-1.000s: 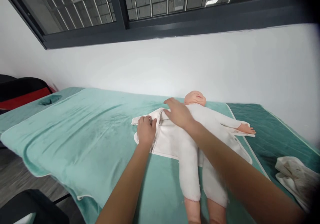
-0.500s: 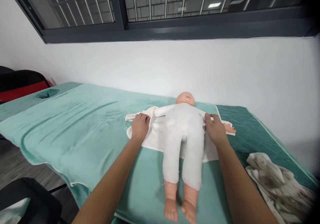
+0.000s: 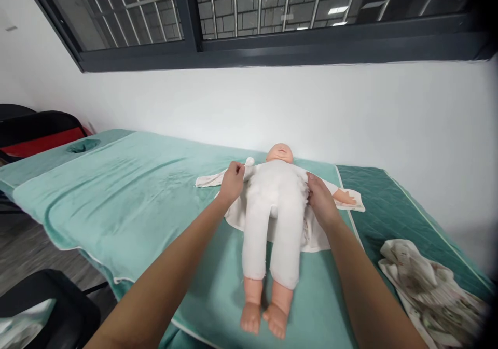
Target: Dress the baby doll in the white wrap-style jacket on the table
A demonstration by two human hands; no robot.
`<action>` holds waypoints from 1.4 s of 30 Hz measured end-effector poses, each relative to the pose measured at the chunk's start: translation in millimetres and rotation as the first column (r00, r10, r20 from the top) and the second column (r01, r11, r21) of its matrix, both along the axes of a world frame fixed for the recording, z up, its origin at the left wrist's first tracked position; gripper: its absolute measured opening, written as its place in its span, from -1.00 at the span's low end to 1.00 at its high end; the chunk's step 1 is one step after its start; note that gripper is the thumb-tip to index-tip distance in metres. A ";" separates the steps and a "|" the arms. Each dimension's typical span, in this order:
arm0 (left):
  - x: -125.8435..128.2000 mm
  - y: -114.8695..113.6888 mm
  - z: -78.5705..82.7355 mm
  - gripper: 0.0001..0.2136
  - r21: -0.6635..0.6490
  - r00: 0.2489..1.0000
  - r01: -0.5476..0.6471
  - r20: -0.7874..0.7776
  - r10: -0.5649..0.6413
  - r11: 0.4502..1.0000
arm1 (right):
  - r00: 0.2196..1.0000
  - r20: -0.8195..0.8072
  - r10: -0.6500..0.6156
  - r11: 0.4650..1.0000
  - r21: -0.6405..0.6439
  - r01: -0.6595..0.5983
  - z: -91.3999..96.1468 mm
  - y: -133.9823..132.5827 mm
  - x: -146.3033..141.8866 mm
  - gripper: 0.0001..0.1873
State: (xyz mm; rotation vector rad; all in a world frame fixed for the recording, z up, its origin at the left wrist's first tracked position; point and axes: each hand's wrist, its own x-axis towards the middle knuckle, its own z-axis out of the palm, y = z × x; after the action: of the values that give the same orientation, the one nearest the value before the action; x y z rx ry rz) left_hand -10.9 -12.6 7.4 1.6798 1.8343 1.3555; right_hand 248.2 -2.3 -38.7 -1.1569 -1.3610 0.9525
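A baby doll with a white cloth body lies on its back, its head toward the wall and its bare feet toward me. An open white baby shirt is spread under its torso. One sleeve covers the doll's arm on the right, with the small hand out at the cuff. The other sleeve stretches flat to the left. My left hand pinches the shirt beside the doll's shoulder. At the doll's right-hand side in view, my right hand has closed fingers against the torso, partly hidden by it.
A light green blanket covers the bed, with a darker quilted cover on the right. Crumpled patterned clothing lies at the lower right. A black chair stands lower left. The wall and window are behind.
My left hand has risen and moved toward the doll's shoulder, lifting the shirt's left side. The doll has shifted slightly left, and my right hand has moved left along with it.
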 end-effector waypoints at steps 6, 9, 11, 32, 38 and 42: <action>12.7 6.1 17.3 -0.86 0.006 0.996 0.080 -0.029 -0.080 0.997 | 0.892 -0.394 0.222 0.940 -0.156 -0.303 4.6 -9.8 -26.3 -0.26; 13.2 0.8 23.3 -0.85 0.022 0.983 0.123 -0.141 -0.119 0.992 | 0.874 -0.422 0.241 0.910 -0.214 -0.354 4.1 -10.3 -30.4 -0.22; 14.9 -6.4 27.7 -0.84 0.019 0.959 0.145 -0.250 -0.136 0.989 | 0.866 -0.438 0.239 0.900 -0.236 -0.367 2.9 -9.3 -30.3 -0.19; -8.5 -70.3 12.5 -0.75 -0.079 0.962 0.171 -0.202 -0.184 0.982 | 0.896 -0.378 0.231 0.916 -0.226 -0.332 -7.4 -3.3 -27.5 -0.20; 35.7 -82.2 26.3 -0.85 -0.048 0.950 0.188 -0.245 -0.194 0.981 | 0.903 -0.362 0.233 0.923 -0.209 -0.322 -10.8 -3.7 -27.6 -0.22; 49.3 -78.4 31.0 -0.84 -0.013 0.887 0.278 -0.380 -0.261 0.961 | 0.903 -0.362 0.233 0.924 -0.207 -0.321 -8.9 -6.4 -27.8 -0.22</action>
State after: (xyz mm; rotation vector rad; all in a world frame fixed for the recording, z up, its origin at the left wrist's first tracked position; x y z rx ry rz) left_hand 38.4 -91.0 38.4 2.2504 1.6749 1.0129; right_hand 220.4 -8.7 -47.6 -0.9481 -1.1648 1.5034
